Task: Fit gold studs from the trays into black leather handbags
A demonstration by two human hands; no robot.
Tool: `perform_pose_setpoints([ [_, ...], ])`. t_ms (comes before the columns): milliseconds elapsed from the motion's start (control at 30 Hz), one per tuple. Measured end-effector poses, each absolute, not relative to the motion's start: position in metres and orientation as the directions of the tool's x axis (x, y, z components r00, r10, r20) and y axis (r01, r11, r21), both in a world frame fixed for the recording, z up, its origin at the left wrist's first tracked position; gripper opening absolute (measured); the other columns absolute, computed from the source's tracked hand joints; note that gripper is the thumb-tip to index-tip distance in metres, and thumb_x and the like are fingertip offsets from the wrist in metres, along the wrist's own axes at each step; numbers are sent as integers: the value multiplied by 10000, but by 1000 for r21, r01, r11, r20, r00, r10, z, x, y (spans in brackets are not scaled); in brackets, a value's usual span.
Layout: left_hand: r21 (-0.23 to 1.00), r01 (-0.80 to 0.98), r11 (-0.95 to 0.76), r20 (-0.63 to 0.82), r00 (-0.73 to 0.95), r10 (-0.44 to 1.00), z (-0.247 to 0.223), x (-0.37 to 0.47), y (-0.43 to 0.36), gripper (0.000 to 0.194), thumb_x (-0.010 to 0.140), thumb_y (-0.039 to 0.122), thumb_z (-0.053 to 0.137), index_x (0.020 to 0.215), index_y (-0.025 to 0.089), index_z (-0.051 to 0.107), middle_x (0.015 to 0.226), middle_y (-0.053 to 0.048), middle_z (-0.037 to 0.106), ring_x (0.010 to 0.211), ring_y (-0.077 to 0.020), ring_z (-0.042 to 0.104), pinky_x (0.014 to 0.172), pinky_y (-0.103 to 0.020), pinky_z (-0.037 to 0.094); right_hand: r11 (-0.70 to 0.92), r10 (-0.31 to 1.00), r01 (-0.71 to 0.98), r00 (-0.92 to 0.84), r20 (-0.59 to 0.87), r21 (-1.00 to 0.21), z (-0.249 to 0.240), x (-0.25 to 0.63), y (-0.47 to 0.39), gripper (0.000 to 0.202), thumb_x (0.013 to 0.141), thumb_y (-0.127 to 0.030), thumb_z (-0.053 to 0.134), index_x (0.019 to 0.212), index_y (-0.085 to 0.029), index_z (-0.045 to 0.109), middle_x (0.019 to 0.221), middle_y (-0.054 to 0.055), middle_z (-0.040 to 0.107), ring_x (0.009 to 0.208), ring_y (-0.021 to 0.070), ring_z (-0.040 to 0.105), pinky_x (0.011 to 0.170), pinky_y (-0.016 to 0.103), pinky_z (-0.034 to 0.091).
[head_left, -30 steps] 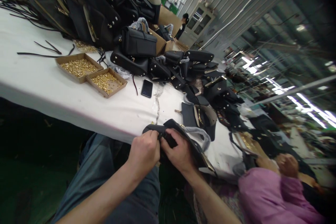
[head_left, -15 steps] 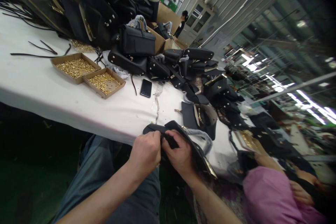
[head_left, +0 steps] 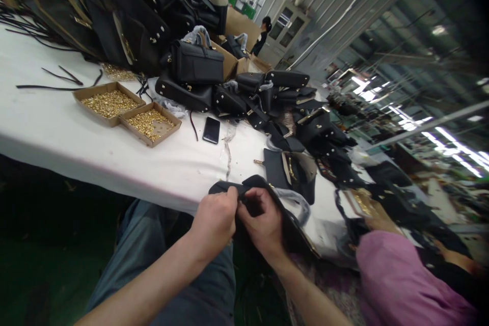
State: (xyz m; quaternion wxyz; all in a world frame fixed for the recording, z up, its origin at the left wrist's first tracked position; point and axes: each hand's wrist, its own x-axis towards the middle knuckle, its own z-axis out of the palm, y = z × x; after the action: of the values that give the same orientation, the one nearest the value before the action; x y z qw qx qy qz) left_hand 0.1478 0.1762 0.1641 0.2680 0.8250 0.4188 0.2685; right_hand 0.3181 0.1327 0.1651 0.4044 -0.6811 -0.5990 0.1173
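A black handbag (head_left: 255,182) lies at the table's front edge, partly overhanging my lap. My left hand (head_left: 217,214) is closed on the near part of the bag, its fingers wrapped and mostly hidden. Close beside it, my right hand (head_left: 263,221) grips the bag too, thumb and forefinger curled toward the left fingertips. Whatever small part lies between the fingertips cannot be made out. A handle wrapped in clear plastic (head_left: 296,204) shows just right of the bag. Behind it rests another black bag (head_left: 273,167), its flap spread and light lining showing.
Two cardboard trays (head_left: 168,137) of small gold hardware stand left on the white table (head_left: 160,173), near a phone (head_left: 211,130). Black handbags (head_left: 198,63) are piled along the back. A co-worker's pink sleeve (head_left: 401,275) is close at right.
Both hands stay at the same spot on the bag, with only slight finger shifts. The bag has tilted a little. At right, the co-worker's arm has moved.
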Motion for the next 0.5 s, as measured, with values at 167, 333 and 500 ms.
perform_pose_setpoints([
  [167, 729, 497, -470, 195, 508, 839, 163, 147, 181, 173, 1041, 103, 442, 1122, 184, 572, 903, -97, 760, 832, -308, 758, 686, -378, 512, 77, 903, 762, 220, 368, -643, 165, 321, 130, 195, 878, -248, 751, 1067, -264, 705, 1016, 5, 734, 959, 238, 694, 907, 379, 543],
  [333, 751, 458, -477, 186, 546, 817, 161, 142, 188, 208, 1019, 94, 467, 1177, 189, 563, 942, -109, 775, 893, -317, 777, 733, -378, 537, 105, 923, 772, 159, 350, -627, 171, 321, 135, 179, 880, -233, 718, 1057, -262, 719, 1000, 11, 749, 933, 243, 707, 891, 378, 561],
  [500, 718, 442, -537, 186, 622, 760, 166, 134, 197, 286, 997, 88, 461, 1252, 176, 554, 941, -135, 775, 898, -332, 777, 740, -384, 546, 140, 949, 743, 86, 302, -654, 177, 322, 143, 189, 869, -213, 693, 1051, -254, 722, 1018, 28, 767, 956, 257, 719, 903, 392, 573],
])
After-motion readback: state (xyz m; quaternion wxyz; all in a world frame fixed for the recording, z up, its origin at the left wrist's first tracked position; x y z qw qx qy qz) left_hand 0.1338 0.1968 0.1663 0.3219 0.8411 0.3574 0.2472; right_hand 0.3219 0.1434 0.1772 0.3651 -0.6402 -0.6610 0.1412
